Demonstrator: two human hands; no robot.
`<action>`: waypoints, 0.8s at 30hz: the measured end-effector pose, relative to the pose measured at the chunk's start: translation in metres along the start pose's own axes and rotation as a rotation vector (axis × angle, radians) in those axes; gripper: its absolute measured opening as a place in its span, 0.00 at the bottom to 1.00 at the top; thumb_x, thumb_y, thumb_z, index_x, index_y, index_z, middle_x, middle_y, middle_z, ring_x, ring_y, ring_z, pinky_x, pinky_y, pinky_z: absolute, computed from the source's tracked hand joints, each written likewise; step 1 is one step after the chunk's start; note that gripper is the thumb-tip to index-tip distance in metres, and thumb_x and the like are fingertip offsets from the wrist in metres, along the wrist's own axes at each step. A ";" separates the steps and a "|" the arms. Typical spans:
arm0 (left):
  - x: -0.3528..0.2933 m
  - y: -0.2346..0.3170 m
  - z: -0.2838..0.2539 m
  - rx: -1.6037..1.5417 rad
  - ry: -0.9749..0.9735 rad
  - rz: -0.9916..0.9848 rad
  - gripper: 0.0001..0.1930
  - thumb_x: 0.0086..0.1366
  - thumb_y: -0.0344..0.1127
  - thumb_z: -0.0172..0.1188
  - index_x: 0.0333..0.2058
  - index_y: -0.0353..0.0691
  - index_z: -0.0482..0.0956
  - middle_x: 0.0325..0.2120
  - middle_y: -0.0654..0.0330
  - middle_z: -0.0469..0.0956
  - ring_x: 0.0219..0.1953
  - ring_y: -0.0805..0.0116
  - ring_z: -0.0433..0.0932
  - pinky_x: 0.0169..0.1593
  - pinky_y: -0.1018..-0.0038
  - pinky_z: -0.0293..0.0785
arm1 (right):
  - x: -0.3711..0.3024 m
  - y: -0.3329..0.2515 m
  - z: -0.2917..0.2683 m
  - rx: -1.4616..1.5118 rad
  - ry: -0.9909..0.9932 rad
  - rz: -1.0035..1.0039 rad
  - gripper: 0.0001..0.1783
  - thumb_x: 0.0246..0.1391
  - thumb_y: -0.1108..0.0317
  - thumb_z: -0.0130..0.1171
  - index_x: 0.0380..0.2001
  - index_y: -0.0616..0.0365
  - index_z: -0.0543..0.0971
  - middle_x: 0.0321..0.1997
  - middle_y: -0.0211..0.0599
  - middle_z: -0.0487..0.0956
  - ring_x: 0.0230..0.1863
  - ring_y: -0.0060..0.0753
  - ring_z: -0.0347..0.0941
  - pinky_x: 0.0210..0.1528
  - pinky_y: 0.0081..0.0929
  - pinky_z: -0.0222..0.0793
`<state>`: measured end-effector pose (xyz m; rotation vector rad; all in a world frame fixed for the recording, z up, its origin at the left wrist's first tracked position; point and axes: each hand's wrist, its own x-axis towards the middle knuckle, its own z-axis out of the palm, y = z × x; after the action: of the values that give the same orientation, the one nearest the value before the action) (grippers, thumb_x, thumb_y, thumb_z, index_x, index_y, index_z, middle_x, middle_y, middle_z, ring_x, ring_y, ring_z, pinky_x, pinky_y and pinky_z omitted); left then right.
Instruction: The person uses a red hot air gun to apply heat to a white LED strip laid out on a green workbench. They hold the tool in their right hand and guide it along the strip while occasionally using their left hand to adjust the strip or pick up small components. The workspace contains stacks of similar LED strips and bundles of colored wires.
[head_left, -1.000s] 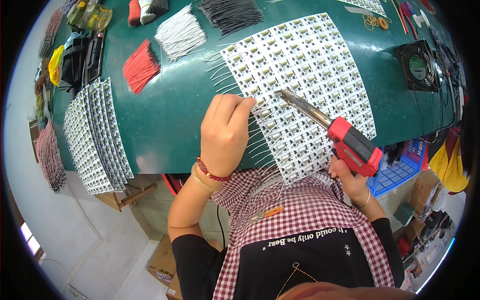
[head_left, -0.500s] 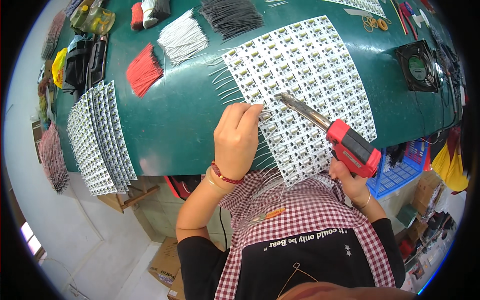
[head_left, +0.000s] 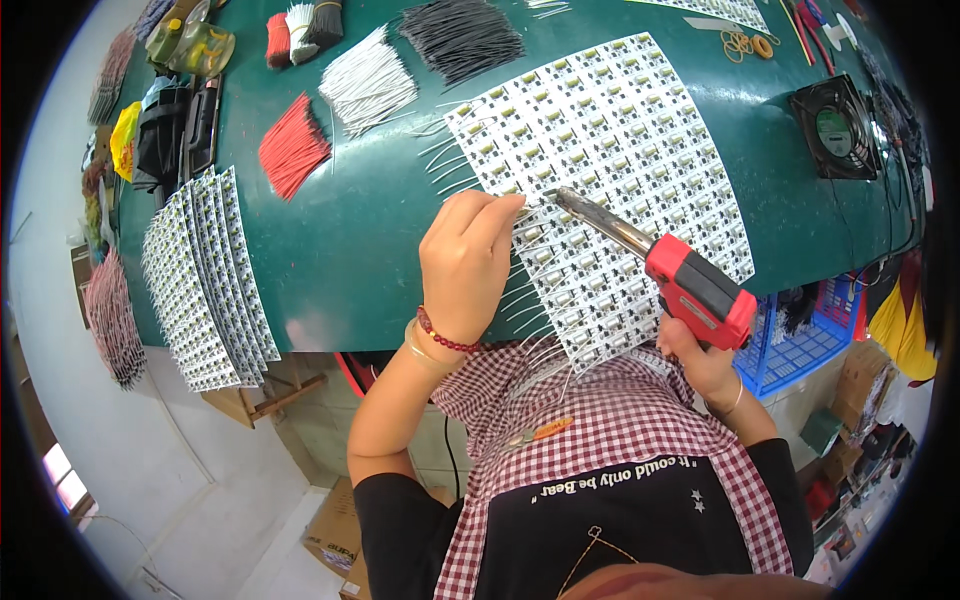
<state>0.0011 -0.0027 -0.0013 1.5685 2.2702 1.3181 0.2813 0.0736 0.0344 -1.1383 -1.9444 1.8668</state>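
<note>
A large white circuit board panel (head_left: 610,180) lies on the green table, covered in rows of small parts. White wires (head_left: 525,300) stick out along its left edge. My left hand (head_left: 465,255) is closed in a pinch at that edge, holding what looks like a thin white wire mostly hidden by the fingers. Gripped in my right hand (head_left: 700,365) is a red and black soldering gun (head_left: 700,290). Its metal tip points left over the panel, just right of my left fingertips. Whether the tip touches the board I cannot tell.
Bundles of red wires (head_left: 295,147), white wires (head_left: 368,82) and black wires (head_left: 462,40) lie beyond the panel. A stack of similar panels (head_left: 205,285) is at the left. To the right stand a black fan (head_left: 835,125) and, below the table edge, a blue basket (head_left: 800,350).
My left hand has shifted slightly away from me along the panel's edge, still pinched. The soldering gun has moved a little to the left, its tip now near the left fingertips.
</note>
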 end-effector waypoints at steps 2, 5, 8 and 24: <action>0.001 -0.001 0.001 0.020 -0.025 0.011 0.06 0.53 0.22 0.63 0.31 0.37 0.81 0.23 0.58 0.75 0.25 0.62 0.75 0.29 0.72 0.71 | 0.001 -0.001 0.002 -0.002 0.016 0.020 0.15 0.56 0.70 0.61 0.47 0.61 0.76 0.38 0.30 0.77 0.39 0.21 0.71 0.42 0.24 0.68; 0.003 -0.001 0.001 0.056 -0.038 0.030 0.06 0.53 0.22 0.63 0.31 0.36 0.81 0.23 0.58 0.74 0.25 0.62 0.74 0.28 0.71 0.70 | 0.002 -0.001 0.003 0.010 0.047 0.053 0.13 0.55 0.69 0.62 0.44 0.61 0.77 0.35 0.29 0.77 0.36 0.21 0.72 0.39 0.23 0.69; 0.002 -0.003 0.000 0.072 -0.039 0.027 0.06 0.52 0.21 0.62 0.31 0.36 0.80 0.22 0.58 0.73 0.25 0.62 0.74 0.28 0.70 0.70 | 0.003 0.000 0.003 -0.021 0.045 -0.005 0.13 0.55 0.69 0.62 0.43 0.61 0.78 0.33 0.29 0.78 0.34 0.21 0.72 0.37 0.23 0.70; 0.004 -0.005 0.001 0.020 -0.036 0.033 0.06 0.53 0.21 0.61 0.31 0.36 0.80 0.22 0.58 0.73 0.26 0.62 0.74 0.29 0.70 0.70 | 0.006 -0.016 0.008 -0.091 0.069 0.020 0.11 0.52 0.72 0.63 0.40 0.62 0.79 0.32 0.30 0.79 0.31 0.20 0.73 0.34 0.22 0.70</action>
<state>-0.0041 0.0001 -0.0037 1.6289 2.2530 1.2681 0.2658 0.0733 0.0458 -1.2354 -2.0048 1.7406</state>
